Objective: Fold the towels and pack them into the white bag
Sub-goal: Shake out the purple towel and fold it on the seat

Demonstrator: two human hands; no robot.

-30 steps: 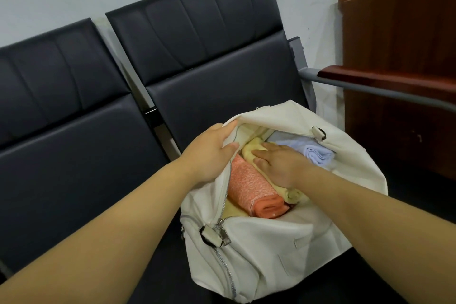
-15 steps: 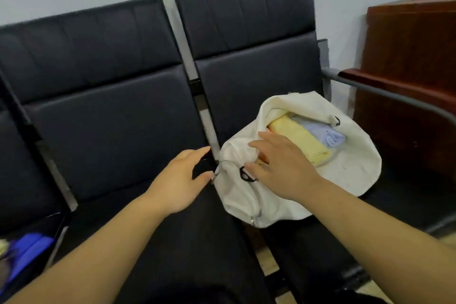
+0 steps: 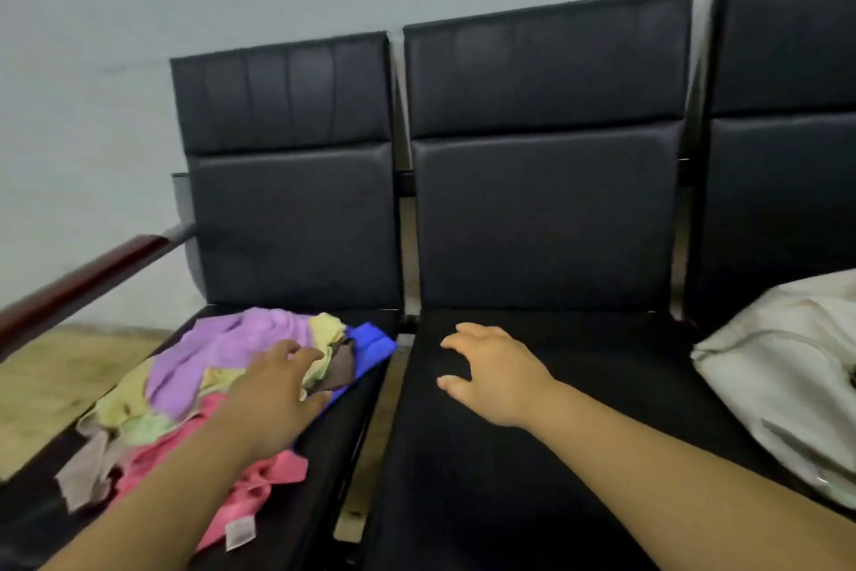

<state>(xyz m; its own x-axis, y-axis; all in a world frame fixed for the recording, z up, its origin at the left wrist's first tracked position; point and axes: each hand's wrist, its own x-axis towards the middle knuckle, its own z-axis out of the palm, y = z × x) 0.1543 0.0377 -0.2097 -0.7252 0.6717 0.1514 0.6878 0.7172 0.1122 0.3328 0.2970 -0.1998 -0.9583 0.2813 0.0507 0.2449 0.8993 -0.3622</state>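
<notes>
A heap of unfolded towels lies on the left seat: a purple towel (image 3: 231,353) on top, a pale yellow towel (image 3: 134,408), a pink towel (image 3: 259,487), a blue towel (image 3: 370,343) and a brown towel (image 3: 343,366). My left hand (image 3: 278,390) is over the heap with fingers spread and relaxed, holding nothing. My right hand (image 3: 491,371) hovers over the middle seat (image 3: 532,478), fingers loosely spread, empty. The white bag (image 3: 787,366) sits on the right seat, partly cut off by the frame edge; its contents are hidden.
Three black padded seats stand in a row against a grey wall. A wooden armrest (image 3: 78,283) runs along the far left. A narrow gap with a metal rail (image 3: 366,445) separates the left and middle seats. Tan floor (image 3: 41,385) shows at left.
The view has swung left from the bag to the towel heap. Both hands left the bag; the left hand moved over the heap, the right over the middle seat.
</notes>
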